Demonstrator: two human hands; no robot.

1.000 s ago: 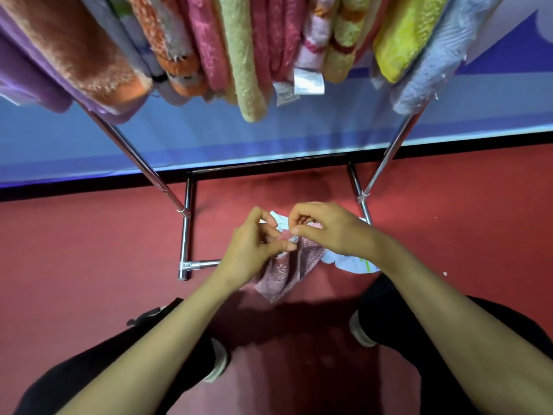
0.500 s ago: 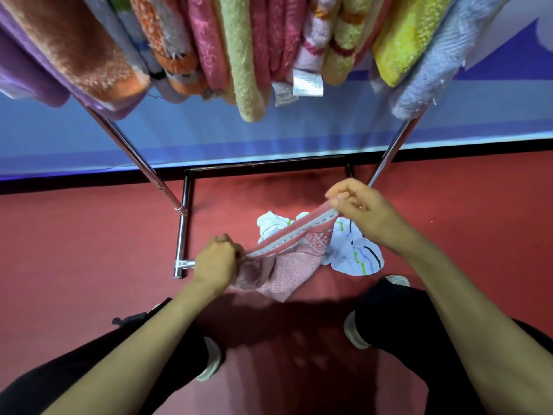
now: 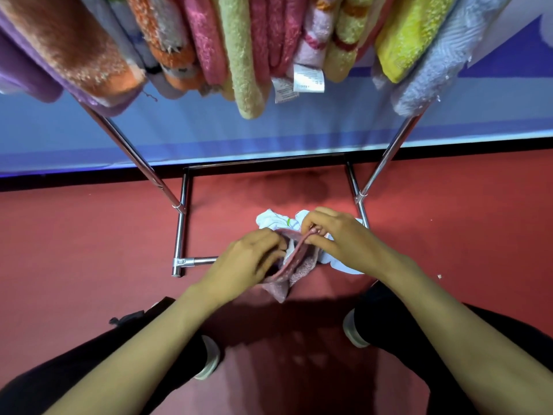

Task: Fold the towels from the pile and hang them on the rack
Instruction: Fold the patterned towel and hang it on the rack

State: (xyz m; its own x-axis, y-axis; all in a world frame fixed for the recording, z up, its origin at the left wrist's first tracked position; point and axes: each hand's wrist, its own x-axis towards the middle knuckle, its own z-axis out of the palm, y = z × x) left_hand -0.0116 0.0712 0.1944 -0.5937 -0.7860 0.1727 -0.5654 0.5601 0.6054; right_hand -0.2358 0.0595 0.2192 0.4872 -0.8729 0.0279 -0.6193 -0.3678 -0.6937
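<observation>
Pink towel [image 3: 294, 269], white towel [image 3: 273, 220] with green marks, red floor [image 3: 89, 250], chrome rack [image 3: 181, 229].

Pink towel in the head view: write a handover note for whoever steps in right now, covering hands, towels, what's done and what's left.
Hands: the left hand grips the pink towel at its lower side; the right hand pinches its upper edge. The hands are close together with the towel bunched between them, fold unfinished.
Things: a white towel lies crumpled on the red floor inside the base of the rack.
Done: many hung towels fill the top.
Left: finish folding the pink towel, hang it, then do the white towel.
</observation>
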